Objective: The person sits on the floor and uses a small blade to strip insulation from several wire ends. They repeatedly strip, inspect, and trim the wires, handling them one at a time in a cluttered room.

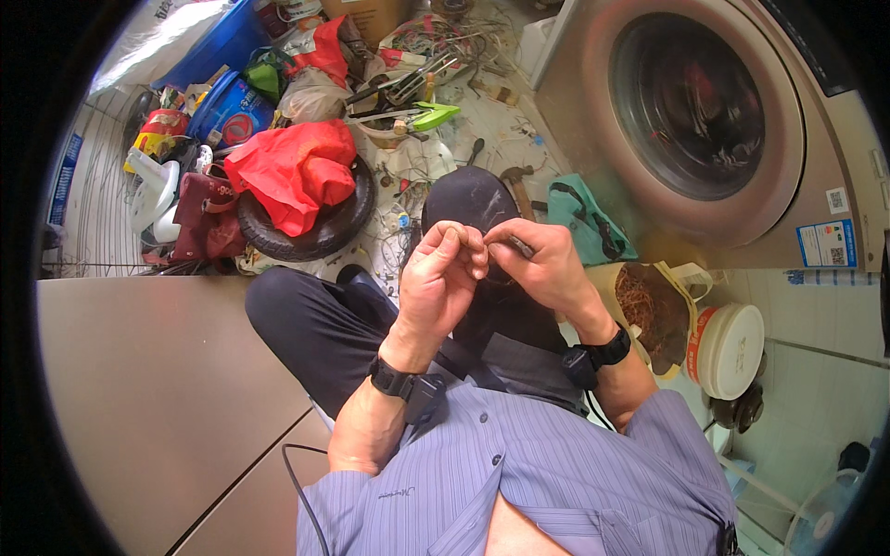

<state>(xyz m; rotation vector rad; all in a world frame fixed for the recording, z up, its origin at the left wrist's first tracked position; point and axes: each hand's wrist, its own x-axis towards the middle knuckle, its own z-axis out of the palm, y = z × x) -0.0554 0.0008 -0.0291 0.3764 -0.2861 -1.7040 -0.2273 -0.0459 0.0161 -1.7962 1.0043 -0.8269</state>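
Note:
Above my dark-trousered knee (471,196), my hands meet with fingertips close together. My left hand (439,276) is closed in a pinch, thumb against the fingers; what sits between them is too small to name. My right hand (547,264) is closed too, with a short dark piece (521,247) showing between thumb and forefinger; its kind is not plain. Past the knee a hammer (519,190) lies on the littered floor. Right of it rests a teal bag (586,221) with dark handles.
A front-loading washing machine (593,120) stands at the right. Beside me are a bag of coppery wire scraps (646,306) and a lidded white bucket (732,350). At the left lie a tyre (306,243) under a red bag (295,171), a blue tub (227,109) and tangled wires (454,42).

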